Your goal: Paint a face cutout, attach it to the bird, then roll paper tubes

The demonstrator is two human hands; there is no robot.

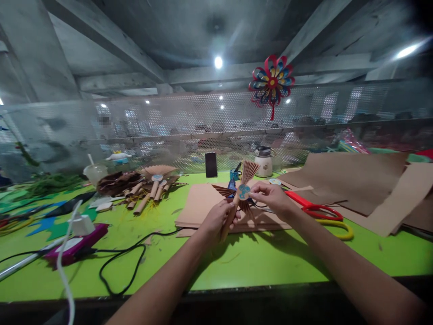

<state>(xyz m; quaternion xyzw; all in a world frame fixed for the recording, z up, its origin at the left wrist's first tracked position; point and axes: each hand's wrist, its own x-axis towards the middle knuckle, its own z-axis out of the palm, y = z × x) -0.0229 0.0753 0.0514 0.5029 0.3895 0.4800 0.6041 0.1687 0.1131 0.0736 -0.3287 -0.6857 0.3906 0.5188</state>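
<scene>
In front of me is a brown pleated paper fan [250, 170], its folds spread in several directions around a round paper disc [243, 192] with a blue pattern. My left hand [216, 218] is closed around the fan's rolled paper handle [229, 221], which tilts down to the left. The fingertips of my right hand [269, 196] are pinched at the disc's right edge. Beneath the fan lies a stack of brown paper sheets [195, 204]. A blue object [232, 185] behind the fan is partly covered.
Large scissors with red and yellow handles [323, 212] lie right of the stack. Finished-looking fans [156, 180] are piled left. A purple power strip [76, 246] with cables sits front left. Brown sheets [352, 180], a phone [211, 164] and a jug [263, 162] stand or lie further back.
</scene>
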